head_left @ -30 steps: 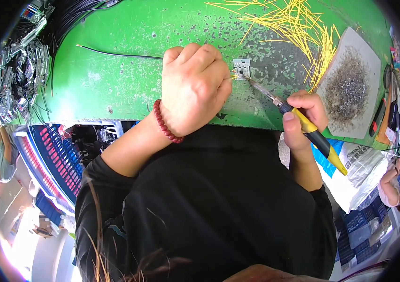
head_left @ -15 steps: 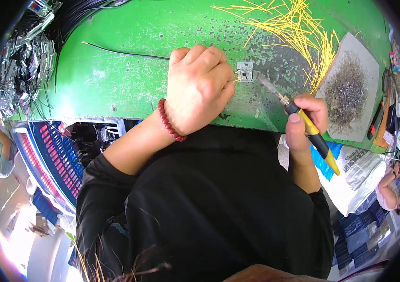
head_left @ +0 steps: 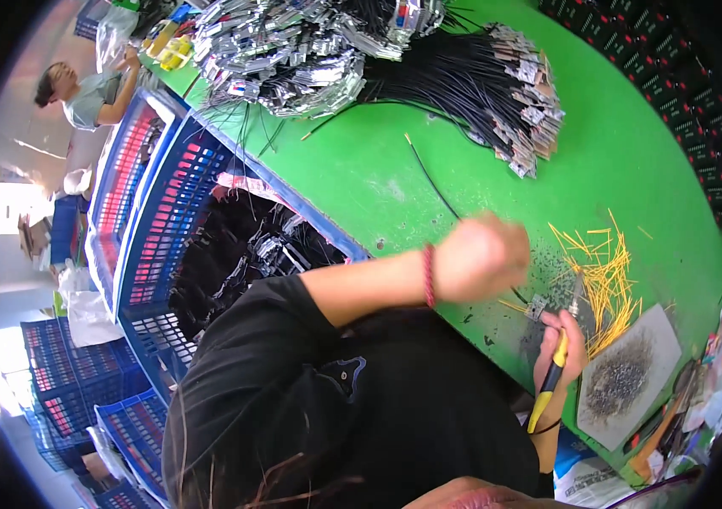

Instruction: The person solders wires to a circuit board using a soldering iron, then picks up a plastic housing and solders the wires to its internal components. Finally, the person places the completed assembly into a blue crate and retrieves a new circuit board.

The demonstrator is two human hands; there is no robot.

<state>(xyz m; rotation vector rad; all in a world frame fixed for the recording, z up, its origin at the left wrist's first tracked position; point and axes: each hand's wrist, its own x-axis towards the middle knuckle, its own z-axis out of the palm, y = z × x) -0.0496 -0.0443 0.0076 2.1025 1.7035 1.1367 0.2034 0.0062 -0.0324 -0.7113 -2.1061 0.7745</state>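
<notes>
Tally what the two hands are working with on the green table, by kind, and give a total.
Yellow-handled tool, held in the right hand: 1
Small grey part on the green table, beside the left hand: 1
Grey pad with dark bits: 1
Heap of yellow wires: 1
Loose black cable: 1
Total: 5

Wire bundles [head_left: 471, 85] lie on the table [head_left: 632, 161], crate [head_left: 166, 220] to its left.
</notes>
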